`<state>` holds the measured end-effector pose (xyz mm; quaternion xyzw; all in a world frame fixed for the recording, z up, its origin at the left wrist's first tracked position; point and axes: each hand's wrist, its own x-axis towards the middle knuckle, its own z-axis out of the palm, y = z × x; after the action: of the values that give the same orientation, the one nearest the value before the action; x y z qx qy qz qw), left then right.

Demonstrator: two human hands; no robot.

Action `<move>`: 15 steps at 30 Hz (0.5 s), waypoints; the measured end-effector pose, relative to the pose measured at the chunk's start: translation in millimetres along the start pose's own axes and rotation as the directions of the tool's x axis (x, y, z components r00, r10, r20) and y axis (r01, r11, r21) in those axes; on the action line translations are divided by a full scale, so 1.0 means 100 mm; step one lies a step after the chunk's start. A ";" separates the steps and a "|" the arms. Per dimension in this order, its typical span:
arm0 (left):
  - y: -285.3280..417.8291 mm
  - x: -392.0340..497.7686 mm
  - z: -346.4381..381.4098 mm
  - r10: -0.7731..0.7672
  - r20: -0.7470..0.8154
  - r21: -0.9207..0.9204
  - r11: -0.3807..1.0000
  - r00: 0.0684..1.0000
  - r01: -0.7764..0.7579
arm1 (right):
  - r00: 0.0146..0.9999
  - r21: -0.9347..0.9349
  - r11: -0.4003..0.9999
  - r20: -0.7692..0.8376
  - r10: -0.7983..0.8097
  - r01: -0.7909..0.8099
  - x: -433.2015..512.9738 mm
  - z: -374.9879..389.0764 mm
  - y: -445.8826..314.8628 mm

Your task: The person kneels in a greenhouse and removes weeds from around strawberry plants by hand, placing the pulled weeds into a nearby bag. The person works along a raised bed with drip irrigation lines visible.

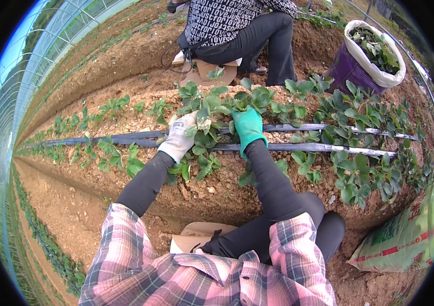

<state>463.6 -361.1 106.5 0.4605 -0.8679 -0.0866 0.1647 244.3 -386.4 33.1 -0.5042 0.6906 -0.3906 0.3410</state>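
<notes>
My left hand, in a white knit work glove, is at the left edge of a clump of strawberry plants on a raised soil bed. Pale leaves lie against its fingers, which are partly hidden. In a green coated glove, my right hand reaches into the leaves at the far side of the same clump. Foliage covers its fingertips. Two black drip irrigation tapes run along the bed, passing beneath the plants and near both hands.
Across the bed a person in dark trousers sits on a low seat. A purple sack full of leaves stands far right; a green printed sack leans at near right. More strawberry plants line the bed. Tunnel hoops rise at left.
</notes>
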 end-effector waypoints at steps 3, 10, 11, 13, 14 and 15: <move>-0.11 0.18 0.11 -0.139 0.096 -0.032 0.989 0.986 0.142 | 0.952 0.563 0.770 0.229 0.202 -0.299 -0.22 -0.13 -0.25; 0.13 0.61 0.24 -0.188 0.282 0.271 0.956 0.941 0.110 | 0.987 0.670 0.725 0.095 0.131 -0.160 -0.03 -0.16 0.00; 0.10 0.61 0.27 -0.178 0.267 0.279 0.955 0.947 0.101 | 0.989 0.689 0.711 0.088 0.116 -0.144 0.00 -0.16 0.03; 0.10 0.55 0.27 -0.169 0.242 0.295 0.951 0.955 0.094 | 0.987 0.714 0.682 0.105 0.121 -0.160 -0.03 -0.18 0.00; 0.11 0.52 0.27 -0.173 0.253 0.317 0.945 0.952 0.087 | 0.983 0.722 0.667 0.122 0.139 -0.184 -0.05 -0.21 0.00; 0.07 0.51 0.28 -0.175 0.249 0.308 0.947 0.953 0.094 | 0.978 0.730 0.651 0.143 0.153 -0.208 -0.10 -0.24 -0.08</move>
<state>421.2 -399.4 92.7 0.5222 -0.8517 -0.0311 -0.0326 229.4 -373.5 52.1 -0.2641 0.5068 -0.5838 0.5768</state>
